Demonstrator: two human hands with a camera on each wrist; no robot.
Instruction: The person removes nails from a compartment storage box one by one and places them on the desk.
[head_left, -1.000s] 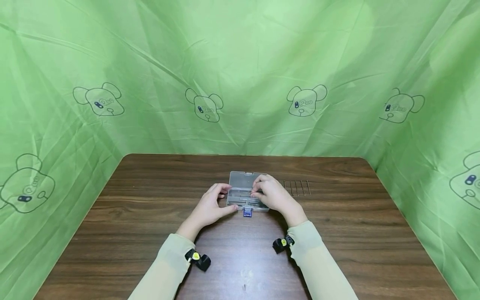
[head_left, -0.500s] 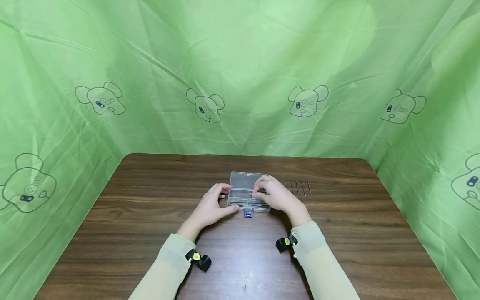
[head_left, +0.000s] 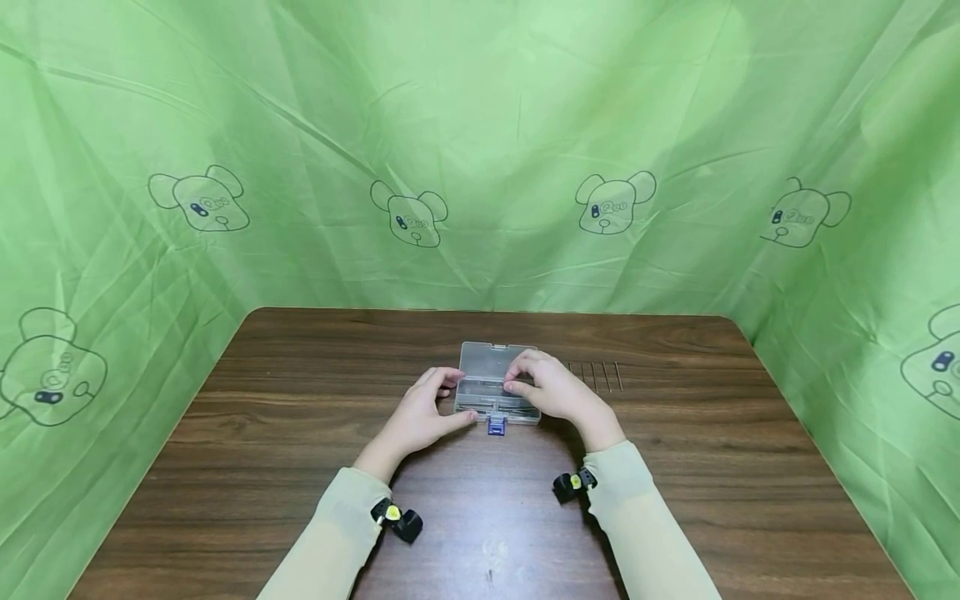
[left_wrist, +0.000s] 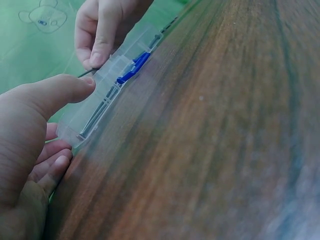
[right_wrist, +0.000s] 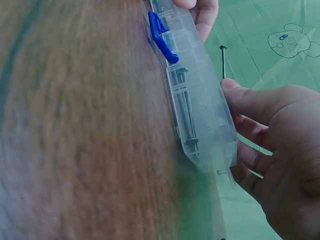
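Note:
A small clear plastic box with a blue latch lies mid-table, its lid open toward the back. Several nails lie inside it. My left hand grips the box's left end, thumb on the front edge and fingers behind. My right hand hovers over the box's right half and pinches a thin nail between thumb and fingers. In the left wrist view the box and its blue latch show, with the right hand above them.
A short row of several loose nails lies on the brown wooden table just right of the box. Green cloth with bear drawings walls the table at the back and both sides.
Almost nothing differs. Both hands stay at the box; the right hand has shifted very slightly.

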